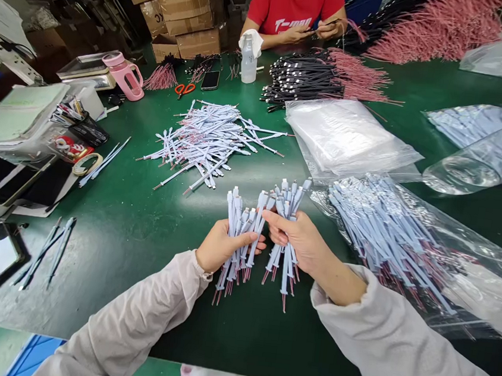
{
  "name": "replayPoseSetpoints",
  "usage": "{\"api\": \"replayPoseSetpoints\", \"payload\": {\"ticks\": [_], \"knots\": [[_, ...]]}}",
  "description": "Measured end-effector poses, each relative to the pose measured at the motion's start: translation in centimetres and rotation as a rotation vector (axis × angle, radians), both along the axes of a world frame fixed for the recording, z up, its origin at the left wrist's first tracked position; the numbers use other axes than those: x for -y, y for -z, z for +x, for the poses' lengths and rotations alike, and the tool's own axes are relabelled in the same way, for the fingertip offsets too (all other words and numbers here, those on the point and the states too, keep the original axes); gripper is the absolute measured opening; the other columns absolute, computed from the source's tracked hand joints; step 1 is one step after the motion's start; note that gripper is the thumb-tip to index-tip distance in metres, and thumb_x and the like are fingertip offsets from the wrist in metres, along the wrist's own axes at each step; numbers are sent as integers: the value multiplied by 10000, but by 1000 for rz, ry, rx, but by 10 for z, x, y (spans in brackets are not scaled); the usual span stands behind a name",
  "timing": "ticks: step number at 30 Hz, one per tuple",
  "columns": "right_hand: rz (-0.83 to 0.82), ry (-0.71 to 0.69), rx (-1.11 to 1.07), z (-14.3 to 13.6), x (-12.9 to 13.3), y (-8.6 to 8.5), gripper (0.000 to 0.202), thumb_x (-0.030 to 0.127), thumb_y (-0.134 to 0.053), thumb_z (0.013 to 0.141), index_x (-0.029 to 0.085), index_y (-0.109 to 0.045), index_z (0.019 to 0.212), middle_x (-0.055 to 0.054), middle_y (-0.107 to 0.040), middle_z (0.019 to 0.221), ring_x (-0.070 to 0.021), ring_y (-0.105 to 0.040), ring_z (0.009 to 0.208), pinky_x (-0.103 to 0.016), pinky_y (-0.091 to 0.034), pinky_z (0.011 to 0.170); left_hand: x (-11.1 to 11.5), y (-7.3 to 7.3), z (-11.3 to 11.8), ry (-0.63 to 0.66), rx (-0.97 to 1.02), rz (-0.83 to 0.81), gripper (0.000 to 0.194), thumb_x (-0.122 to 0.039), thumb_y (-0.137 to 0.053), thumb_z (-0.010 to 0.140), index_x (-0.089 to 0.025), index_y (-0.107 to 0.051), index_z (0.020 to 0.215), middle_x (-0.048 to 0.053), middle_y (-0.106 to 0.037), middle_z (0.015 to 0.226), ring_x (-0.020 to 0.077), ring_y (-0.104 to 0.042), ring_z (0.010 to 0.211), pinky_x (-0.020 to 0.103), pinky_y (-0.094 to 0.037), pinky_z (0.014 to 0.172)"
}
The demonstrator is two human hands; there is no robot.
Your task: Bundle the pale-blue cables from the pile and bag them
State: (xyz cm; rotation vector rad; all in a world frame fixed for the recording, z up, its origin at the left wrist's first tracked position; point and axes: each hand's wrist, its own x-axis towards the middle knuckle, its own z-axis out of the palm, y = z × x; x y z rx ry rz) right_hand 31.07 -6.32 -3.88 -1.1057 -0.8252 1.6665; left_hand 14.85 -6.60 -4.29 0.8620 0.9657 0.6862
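My left hand (226,244) is closed round a bunch of short light-blue cables (235,258), connector ends up and reddish bare wires hanging below. Close beside it, my right hand (301,241) grips a second bunch of the same cables (286,263). The fingertips of both hands nearly meet at one cable between the bunches; which hand holds that one I cannot tell. Ahead lies a loose pile of light-blue cables (209,139). On the right, more such cables (385,232) lie in a clear plastic bag.
Clear bags (350,138) lie beyond my right hand. Black cables with pink wires (307,77) are stacked farther back, near a person in a red shirt (292,7). A pink cup (126,76), orange scissors (185,89) and a phone (210,80) stand or lie back left.
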Motion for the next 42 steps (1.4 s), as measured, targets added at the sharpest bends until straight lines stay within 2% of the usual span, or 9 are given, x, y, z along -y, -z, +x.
{"api": "replayPoseSetpoints", "payload": {"ticks": [4, 8, 13, 20, 27, 31, 36, 39, 42], "knots": [[-16, -70, -64, 2, 0, 0, 375, 356, -633, 772, 168, -441, 511, 49, -331, 396, -57, -282, 381, -246, -220, 428, 0, -2, 1, -28, -13, -21, 324, -328, -754, 650, -100, -648, 854, 80, -694, 796, 196, -661, 714, 292, -550, 661], [-60, -65, -200, 3, -2, 1, 229, 315, -643, 768, 154, -539, 643, 54, -377, 452, -40, -286, 388, -212, -220, 413, -1, -3, 1, -50, -32, -39, 339, -324, -763, 638, -116, -632, 871, 61, -690, 707, 189, -653, 637, 267, -534, 569], [-126, -112, -275, 3, -2, 4, 238, 283, -718, 709, 158, -517, 697, 83, -330, 438, -20, -248, 389, -166, -201, 393, -1, 1, 0, -33, -20, 8, 303, -302, -771, 626, -122, -635, 828, 34, -678, 662, 185, -646, 629, 257, -522, 559], [-154, -146, -295, 4, -2, 3, 219, 323, -674, 757, 144, -609, 866, 76, -366, 448, -20, -266, 383, -154, -248, 391, -2, 1, 0, 13, -29, 10, 272, -326, -749, 654, -112, -635, 777, 12, -639, 620, 112, -571, 529, 225, -478, 557], [-184, -60, -335, 8, -7, 5, 194, 343, -673, 751, 161, -609, 776, 35, -501, 566, -49, -411, 432, -176, -365, 404, -16, -7, -16, 290, -82, 50, 350, -327, -730, 670, -118, -641, 936, 69, -655, 869, 176, -610, 782, 293, -487, 753], [-216, 33, -349, 10, -9, 5, 112, 277, -654, 769, 171, -624, 785, -18, -643, 778, -111, -564, 570, -257, -509, 535, -19, -4, -18, 141, -67, 36, 372, -322, -728, 671, -120, -611, 960, 64, -649, 796, 170, -625, 695, 302, -520, 664], [-266, 37, -387, 9, -9, 4, 97, 255, -597, 817, 164, -626, 800, -60, -674, 867, -171, -632, 781, -305, -538, 708, -16, 0, -12, -30, -26, -45, 395, -281, -771, 621, -103, -588, 923, 61, -660, 718, 173, -632, 633, 309, -539, 610], [-259, 13, -405, 9, -10, 5, 96, 263, -621, 799, 166, -617, 802, -49, -663, 821, -172, -628, 751, -331, -534, 726, -16, -1, -10, -65, -21, -10, 334, -270, -777, 615, -98, -584, 827, 63, -665, 705, 156, -621, 606, 287, -536, 593], [-216, -17, -421, 10, -9, 5, 123, 259, -676, 754, 171, -606, 805, 10, -585, 681, -95, -551, 580, -242, -504, 601, -15, -3, -9, -89, -12, 22, 327, -277, -775, 621, -106, -592, 832, 56, -667, 715, 163, -629, 636, 276, -534, 603]]}}
